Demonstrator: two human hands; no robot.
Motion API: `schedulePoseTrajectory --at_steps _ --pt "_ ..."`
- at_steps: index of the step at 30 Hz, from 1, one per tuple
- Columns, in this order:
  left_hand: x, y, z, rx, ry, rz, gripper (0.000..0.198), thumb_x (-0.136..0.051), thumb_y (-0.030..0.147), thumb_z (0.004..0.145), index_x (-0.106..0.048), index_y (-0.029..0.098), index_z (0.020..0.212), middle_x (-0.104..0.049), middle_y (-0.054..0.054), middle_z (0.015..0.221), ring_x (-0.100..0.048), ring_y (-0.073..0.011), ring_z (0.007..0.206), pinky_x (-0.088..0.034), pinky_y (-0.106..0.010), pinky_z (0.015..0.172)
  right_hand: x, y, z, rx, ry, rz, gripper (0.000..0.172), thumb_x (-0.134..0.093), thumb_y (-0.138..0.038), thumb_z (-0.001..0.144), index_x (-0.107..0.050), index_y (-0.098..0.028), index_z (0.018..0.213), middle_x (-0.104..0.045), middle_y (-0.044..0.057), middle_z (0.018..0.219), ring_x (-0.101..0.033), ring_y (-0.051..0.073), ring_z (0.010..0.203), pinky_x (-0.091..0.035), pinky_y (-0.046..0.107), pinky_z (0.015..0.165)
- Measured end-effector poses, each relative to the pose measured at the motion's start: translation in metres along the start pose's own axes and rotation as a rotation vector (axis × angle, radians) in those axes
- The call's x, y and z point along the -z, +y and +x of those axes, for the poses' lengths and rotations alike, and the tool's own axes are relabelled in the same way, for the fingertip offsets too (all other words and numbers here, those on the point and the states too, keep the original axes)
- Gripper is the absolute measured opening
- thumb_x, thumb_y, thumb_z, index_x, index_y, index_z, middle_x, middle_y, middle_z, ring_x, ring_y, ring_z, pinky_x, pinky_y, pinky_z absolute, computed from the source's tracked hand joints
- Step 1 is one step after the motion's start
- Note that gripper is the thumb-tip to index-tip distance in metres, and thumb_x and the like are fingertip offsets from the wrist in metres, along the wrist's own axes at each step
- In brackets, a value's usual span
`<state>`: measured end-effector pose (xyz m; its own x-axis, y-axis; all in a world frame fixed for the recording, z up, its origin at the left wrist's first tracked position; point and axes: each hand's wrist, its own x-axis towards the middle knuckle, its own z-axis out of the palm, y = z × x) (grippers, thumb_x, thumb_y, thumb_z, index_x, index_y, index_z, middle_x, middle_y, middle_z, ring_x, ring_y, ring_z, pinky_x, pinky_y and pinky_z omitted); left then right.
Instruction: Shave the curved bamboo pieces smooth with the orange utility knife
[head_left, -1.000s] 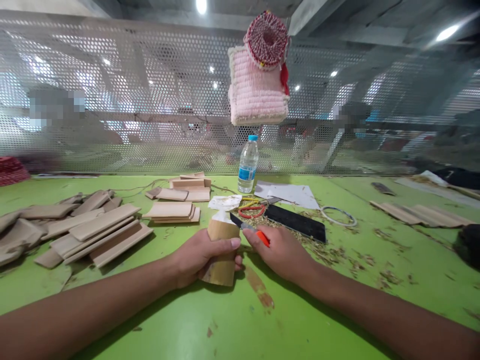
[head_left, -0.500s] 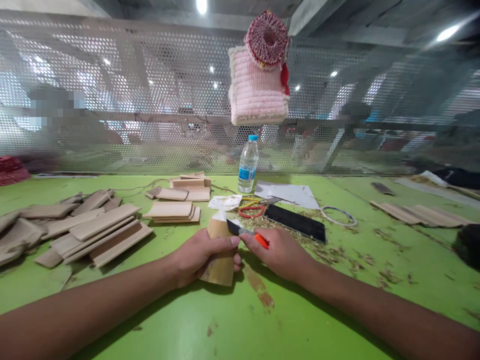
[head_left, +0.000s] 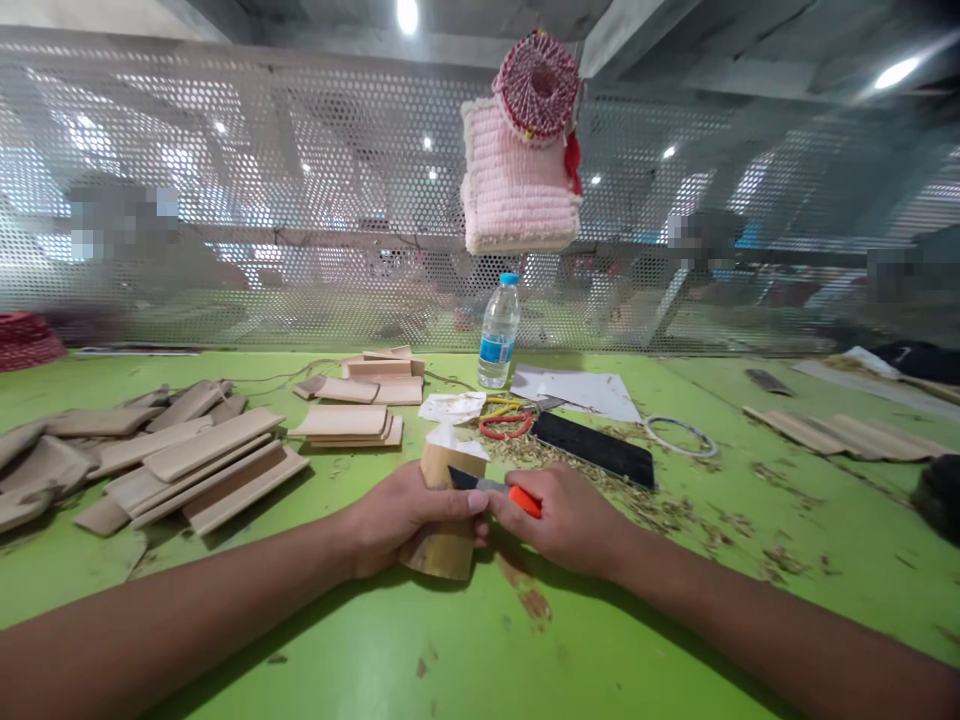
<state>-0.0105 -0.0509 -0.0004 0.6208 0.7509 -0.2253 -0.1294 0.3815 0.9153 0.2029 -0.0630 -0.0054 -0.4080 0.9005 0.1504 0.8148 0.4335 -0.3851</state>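
With the left hand [head_left: 397,515] wrapped round a curved tan piece [head_left: 442,552], holding it roughly upright, slightly tilted, in the middle of the near part of the green table [head_left: 337,640]; impossible to tell whether resting on the surface or lifted just clear of it. Gripping, with the right hand [head_left: 566,525] folded shut, a knife [head_left: 491,486] with an orange part of the handle showing beside the fingers. Laying the dark blade [head_left: 463,479] across the front face of the piece, just above the left thumb [head_left: 461,504], apparently touching.

Judging by this, probably busy with a scraping or paring step on the outer face; too small to tell how deeply cut. Calling next, by the look of it, for a steady left grip, a shallow blade angle and care to keep the thumb clear of the edge.

Reaching in from both lower corners, with forearms [head_left: 247,578] slanting toward each other and hands nearly meeting at the piece. Pressing the left thumb flat across the front, pointing right, with fingertips visible past the right side.

Note, just beyond, crumpled white paper [head_left: 452,406], a red loop [head_left: 502,436] and a black slab [head_left: 592,447] near scattered shavings [head_left: 724,540]. Find, farther left, stacked brown strips [head_left: 210,452].
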Motion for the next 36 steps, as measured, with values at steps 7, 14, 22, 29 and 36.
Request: schedulePoseTrajectory --at_steps 7,14,22,29,36 --pt "0.0 0.001 0.001 0.018 0.062 0.021 0.033 -0.084 0.038 0.073 -0.069 0.01 0.084 -0.071 -0.01 0.075 -0.067 -0.018 0.068 -0.055 -0.03 0.066 -0.002 -0.002 0.001 -0.066 0.077 -0.003 0.056 -0.038 -0.067 0.094 -0.043 -0.021 0.061 -0.042 -0.003 0.052 -0.035 0.011 0.049 -0.02 0.027 0.052" --pt "0.005 -0.005 0.002 -0.028 0.013 -0.029 0.048 -0.085 0.05 0.069 -0.063 0.013 0.089 -0.072 -0.011 0.08 -0.069 -0.0215 0.075 -0.056 -0.035 0.073 0.0 0.001 0.005 -0.117 0.18 0.084 0.054 -0.037 -0.064 0.096 -0.041 -0.022 0.062 -0.045 -0.003 0.054 -0.038 0.012 0.052 -0.024 0.028 0.054" --pt "0.007 0.002 0.005 0.054 -0.034 -0.266 0.076 -0.038 0.078 0.087 -0.065 0.009 0.103 -0.073 -0.018 0.089 -0.071 -0.0259 0.084 -0.053 -0.04 0.087 0.003 0.002 0.003 -0.1 0.16 0.172 0.054 -0.036 -0.064 0.096 -0.04 -0.021 0.063 -0.04 -0.004 0.057 -0.036 0.011 0.055 -0.023 0.028 0.055" --pt "0.009 0.001 0.007 0.08 -0.035 -0.292 0.067 -0.041 0.072 0.089 -0.063 0.01 0.104 -0.072 -0.017 0.092 -0.071 -0.0272 0.087 -0.048 -0.044 0.095 0.005 0.003 0.002 -0.078 0.1 0.197 0.052 -0.039 -0.061 0.097 -0.04 -0.021 0.063 -0.04 -0.004 0.059 -0.036 0.012 0.057 -0.024 0.028 0.055" --pt "0.007 -0.005 0.008 0.043 0.055 -0.287 0.07 -0.048 0.076 0.085 -0.062 0.012 0.11 -0.069 -0.014 0.096 -0.067 -0.0268 0.093 -0.047 -0.042 0.096 0.007 0.003 0.003 -0.09 0.131 0.214 0.053 -0.04 -0.062 0.096 -0.046 -0.021 0.062 -0.043 -0.004 0.057 -0.037 0.012 0.055 -0.026 0.028 0.053"
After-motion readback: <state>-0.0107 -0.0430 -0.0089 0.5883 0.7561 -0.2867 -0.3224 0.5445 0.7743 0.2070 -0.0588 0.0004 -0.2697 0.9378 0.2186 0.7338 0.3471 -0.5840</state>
